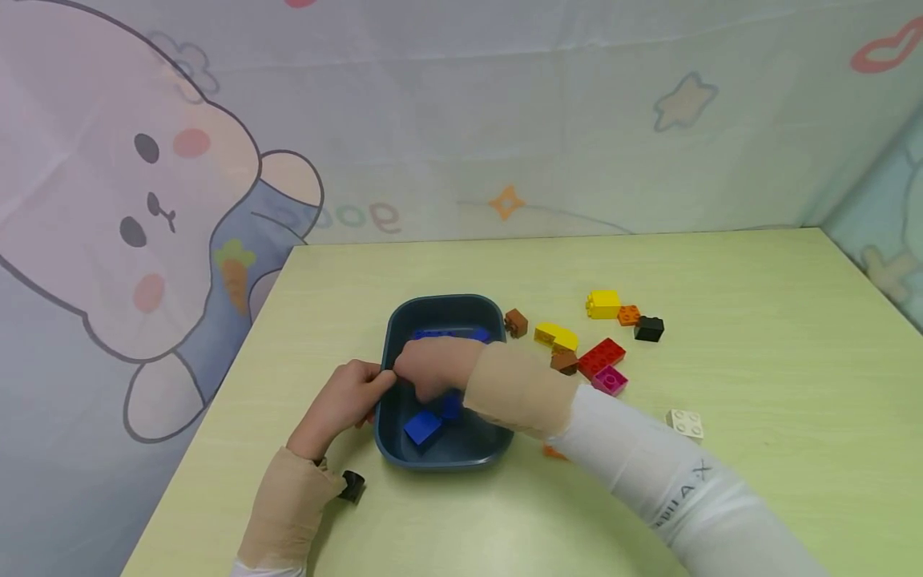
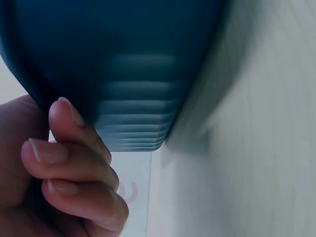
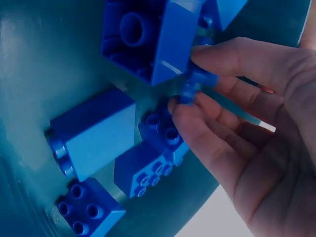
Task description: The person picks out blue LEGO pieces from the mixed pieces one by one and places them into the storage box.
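My left hand (image 1: 349, 397) pinches the left rim of a dark blue plastic bin (image 1: 447, 463), thumb on top. In the left wrist view its curled fingers (image 2: 74, 163) lie against the bin's outer wall. Inside the bin is my right hand (image 1: 440, 365), reaching down from the right. The right wrist view shows its thumb and forefinger pinching a small blue toy brick (image 3: 190, 88), partly hidden by the fingers. Around it lie several more blue bricks, among them a tall one (image 3: 101, 136), a hollow-side-up one (image 3: 173, 42) and a four-stud one (image 3: 91, 207).
Right of the bin lie a red brick (image 1: 602, 358), a magenta brick (image 1: 609, 381), a brown brick (image 1: 516, 323), a yellow brick (image 1: 603, 304), a black brick (image 1: 649, 328) and a white brick (image 1: 685, 423). Another black brick (image 1: 352, 486) sits beside my left wrist.
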`<state>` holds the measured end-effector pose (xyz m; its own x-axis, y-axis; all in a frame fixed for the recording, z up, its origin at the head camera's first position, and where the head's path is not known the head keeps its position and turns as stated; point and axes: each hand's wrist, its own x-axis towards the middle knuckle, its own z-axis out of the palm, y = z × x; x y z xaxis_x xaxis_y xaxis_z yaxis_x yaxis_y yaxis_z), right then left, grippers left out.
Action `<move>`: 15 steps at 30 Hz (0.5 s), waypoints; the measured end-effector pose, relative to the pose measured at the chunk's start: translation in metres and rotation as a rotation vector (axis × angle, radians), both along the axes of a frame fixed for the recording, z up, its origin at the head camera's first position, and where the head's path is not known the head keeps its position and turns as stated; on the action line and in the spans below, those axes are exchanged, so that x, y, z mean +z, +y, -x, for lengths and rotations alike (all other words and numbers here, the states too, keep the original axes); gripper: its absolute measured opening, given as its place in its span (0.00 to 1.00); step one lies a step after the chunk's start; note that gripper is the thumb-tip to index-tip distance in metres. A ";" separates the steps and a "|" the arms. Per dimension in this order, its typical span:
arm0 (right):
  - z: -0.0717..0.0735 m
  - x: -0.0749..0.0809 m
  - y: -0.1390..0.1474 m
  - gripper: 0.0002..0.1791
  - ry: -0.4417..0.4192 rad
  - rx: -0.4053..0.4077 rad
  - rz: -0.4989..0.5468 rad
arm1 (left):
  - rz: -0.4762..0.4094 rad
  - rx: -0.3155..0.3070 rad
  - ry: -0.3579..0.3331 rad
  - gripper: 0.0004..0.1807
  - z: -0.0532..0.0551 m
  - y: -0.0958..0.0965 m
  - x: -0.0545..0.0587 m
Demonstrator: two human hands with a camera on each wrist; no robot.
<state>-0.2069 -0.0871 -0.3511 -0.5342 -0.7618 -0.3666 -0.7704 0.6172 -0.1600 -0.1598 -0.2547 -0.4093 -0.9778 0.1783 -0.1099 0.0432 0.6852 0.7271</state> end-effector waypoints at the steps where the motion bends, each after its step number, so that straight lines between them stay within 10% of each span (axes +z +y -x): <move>1: -0.001 0.000 0.000 0.09 -0.010 -0.011 -0.011 | -0.001 0.001 -0.002 0.22 0.000 0.000 0.000; 15: -0.005 -0.007 -0.004 0.09 0.007 -0.043 -0.097 | 0.002 0.017 -0.028 0.21 0.000 0.001 0.001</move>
